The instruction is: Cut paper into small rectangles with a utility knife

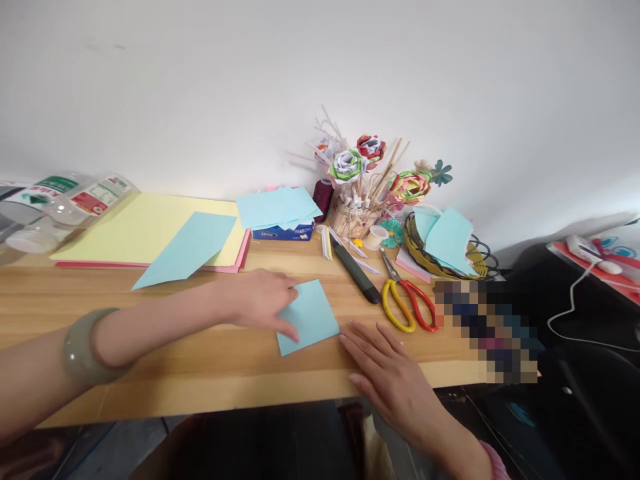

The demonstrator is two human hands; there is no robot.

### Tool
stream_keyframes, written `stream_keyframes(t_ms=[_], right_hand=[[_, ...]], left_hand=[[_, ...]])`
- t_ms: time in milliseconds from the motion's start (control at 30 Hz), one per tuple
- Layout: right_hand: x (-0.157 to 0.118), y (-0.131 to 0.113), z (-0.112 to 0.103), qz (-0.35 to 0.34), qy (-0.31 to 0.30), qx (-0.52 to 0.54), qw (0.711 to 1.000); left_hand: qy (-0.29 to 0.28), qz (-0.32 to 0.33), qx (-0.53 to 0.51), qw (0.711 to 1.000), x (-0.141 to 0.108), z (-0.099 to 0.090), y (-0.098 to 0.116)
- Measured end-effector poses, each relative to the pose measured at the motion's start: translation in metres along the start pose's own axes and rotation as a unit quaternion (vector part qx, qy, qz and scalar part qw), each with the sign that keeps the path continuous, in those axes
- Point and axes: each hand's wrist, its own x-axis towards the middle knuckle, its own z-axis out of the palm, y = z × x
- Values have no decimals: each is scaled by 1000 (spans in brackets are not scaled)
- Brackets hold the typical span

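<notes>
A light blue square of paper lies on the wooden table between my two hands. My left hand reaches over its left side, thumb apart from the fingers and resting on the sheet; the fingertips are partly hidden at the far left edge. My right hand lies flat at the paper's near right corner, fingers stretched out and touching or almost touching it. Behind my left forearm, a longer blue sheet lies across a stack of yellow paper.
Red-and-yellow-handled scissors and a dark utility knife lie beyond my right hand. Farther back stand paper flowers in a pot, a basket with blue sheets, and blue sheets on a box. Plastic bottles lie at left.
</notes>
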Motion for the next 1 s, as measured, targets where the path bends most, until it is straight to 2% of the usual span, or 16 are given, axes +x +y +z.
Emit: stream_keyframes(t_ms=[133, 200, 233, 333, 400, 500, 567, 600, 800, 900, 1000], right_hand=[[14, 16, 0, 70, 114, 47, 990], [25, 26, 3, 116, 132, 41, 984], [32, 32, 4, 133, 129, 34, 982], [53, 44, 7, 176, 109, 9, 978], [68, 50, 9, 205, 88, -15, 975], [90, 58, 14, 246, 53, -57, 966], [102, 63, 20, 262, 32, -81, 961], [107, 66, 23, 265, 22, -92, 960], [117, 70, 30, 248, -16, -139, 959], [110, 62, 19, 245, -18, -147, 958], [96, 53, 4, 252, -16, -153, 955]], left_hand=[[43, 131, -50, 989, 2, -2, 1], [43, 189, -79, 978, 2, 2, 5], [37, 197, -88, 976, 1, 5, 6], [28, 172, -89, 981, -3, 18, 10], [41, 137, -61, 988, -6, 28, 14], [82, 22, 17, 996, -6, 39, 23], [101, -60, 56, 992, -6, 42, 27], [105, -81, 59, 989, -6, 42, 27], [110, -52, -34, 992, -15, 39, 13], [99, -42, -61, 992, -20, 42, 10], [120, -20, -59, 991, -22, 47, 14]])
